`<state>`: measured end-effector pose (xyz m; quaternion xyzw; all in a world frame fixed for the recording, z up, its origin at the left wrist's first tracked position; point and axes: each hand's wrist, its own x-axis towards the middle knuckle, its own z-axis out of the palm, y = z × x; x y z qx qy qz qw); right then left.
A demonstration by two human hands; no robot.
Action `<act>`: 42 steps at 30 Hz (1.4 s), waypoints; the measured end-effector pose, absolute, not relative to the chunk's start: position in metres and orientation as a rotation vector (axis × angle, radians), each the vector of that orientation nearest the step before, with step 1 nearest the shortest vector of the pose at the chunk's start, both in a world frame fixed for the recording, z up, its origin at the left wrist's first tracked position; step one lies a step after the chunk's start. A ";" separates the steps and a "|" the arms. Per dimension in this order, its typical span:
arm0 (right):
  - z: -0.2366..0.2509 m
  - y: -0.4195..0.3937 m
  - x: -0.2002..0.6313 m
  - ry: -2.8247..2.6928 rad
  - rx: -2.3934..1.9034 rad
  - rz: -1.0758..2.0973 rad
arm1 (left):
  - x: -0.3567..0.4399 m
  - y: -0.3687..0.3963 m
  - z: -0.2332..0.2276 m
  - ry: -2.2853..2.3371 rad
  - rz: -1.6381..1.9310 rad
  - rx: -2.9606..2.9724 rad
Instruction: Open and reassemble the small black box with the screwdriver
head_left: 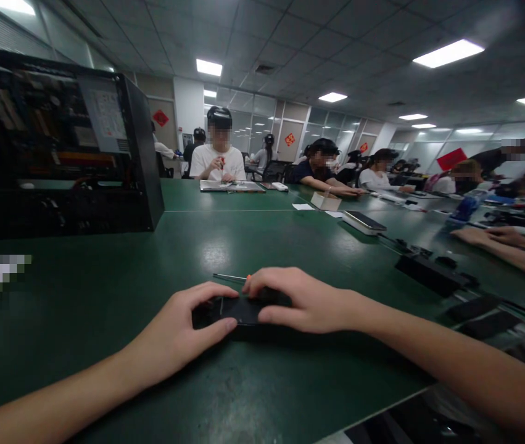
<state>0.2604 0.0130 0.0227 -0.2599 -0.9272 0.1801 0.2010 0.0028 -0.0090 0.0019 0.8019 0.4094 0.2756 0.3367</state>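
A small black rectangular device (245, 312) lies on the green table in front of me, its kind unclear. My left hand (197, 317) curls round its left end, thumb along the near edge and fingers over the far side. Round the right end, my right hand (292, 302) grips it the same way, with the thumb on the near side. Both hands partly cover the device. Just behind it lies a screwdriver (231, 277), its thin shaft pointing left and its orange handle mostly hidden by my right fingers.
An opened black computer case (139, 154) stands at the left. On the right are a boxed phone (364, 222), a black power adapter (431, 273) with cables, and another person's arms (512, 246). A person (218, 154) works across the green table (183, 246); a small open box (326, 201) sits farther back.
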 end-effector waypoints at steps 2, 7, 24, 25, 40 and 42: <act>0.021 0.028 0.274 -2.506 -0.843 0.494 | 0.003 -0.009 0.004 1.117 0.695 2.083; 0.009 0.059 0.296 -2.643 -1.016 0.524 | 0.003 -0.011 0.009 1.188 0.622 2.038; 0.116 0.028 0.291 -2.238 -0.690 0.400 | 0.002 -0.007 0.005 1.074 0.539 2.071; 0.125 0.024 0.285 -2.290 -0.657 0.418 | 0.002 -0.007 0.005 1.078 0.545 2.071; 0.150 0.030 0.256 -2.721 -0.307 0.415 | 0.001 -0.010 0.005 1.081 0.567 2.063; 0.150 0.028 0.256 -2.719 -0.322 0.395 | 0.001 -0.010 0.005 1.079 0.565 2.063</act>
